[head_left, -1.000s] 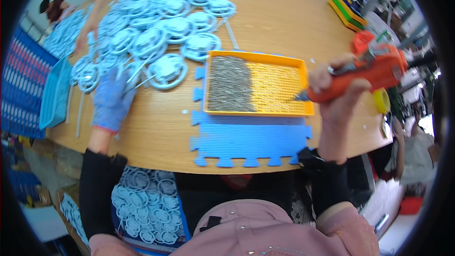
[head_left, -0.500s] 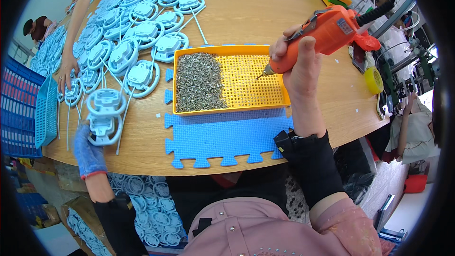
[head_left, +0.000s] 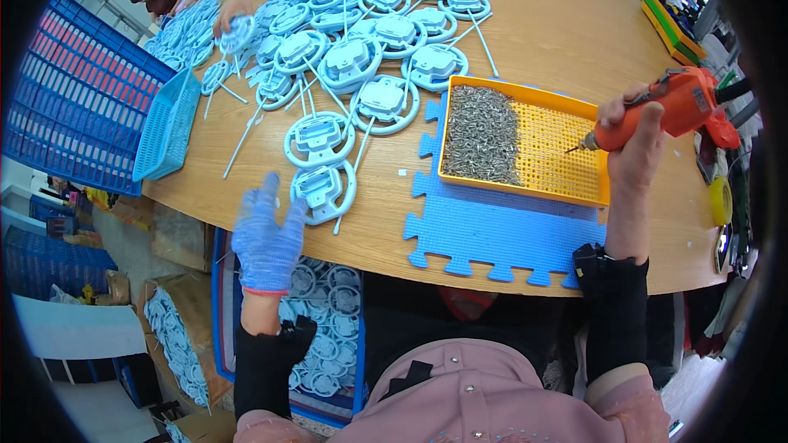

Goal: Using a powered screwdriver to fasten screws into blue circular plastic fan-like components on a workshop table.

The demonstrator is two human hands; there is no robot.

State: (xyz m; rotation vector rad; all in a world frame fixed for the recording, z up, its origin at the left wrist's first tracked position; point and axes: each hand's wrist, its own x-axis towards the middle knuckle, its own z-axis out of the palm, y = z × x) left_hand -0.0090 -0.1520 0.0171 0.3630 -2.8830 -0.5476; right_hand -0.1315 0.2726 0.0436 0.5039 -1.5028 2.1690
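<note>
My left hand [head_left: 269, 238], in a blue knit glove, hovers at the table's front edge with fingers stretched apart. Just beside its thumb lies a light-blue plastic ring-shaped part [head_left: 318, 190] with a raised centre. A second such part [head_left: 318, 138] lies against its far side. My right hand [head_left: 634, 143] grips an orange electric screwdriver [head_left: 669, 107], its bit pointing left over the yellow tray [head_left: 525, 193]. Small metal screws [head_left: 483, 135] fill the tray's left portion; its right portion shows a perforated yellow grid.
Light-blue ring parts [head_left: 349, 61] are heaped across the far left, where a co-worker's hand [head_left: 234, 12] holds one. A blue foam mat [head_left: 501, 234] lies under the tray. A light-blue basket [head_left: 168, 127] stands at left; yellow tape [head_left: 721, 201] sits at right. Below is a crate of parts [head_left: 328, 336].
The view has swung left. My left hand has let go of the ring-shaped parts, which now rest on the table. The screwdriver stays in my right hand over the tray.
</note>
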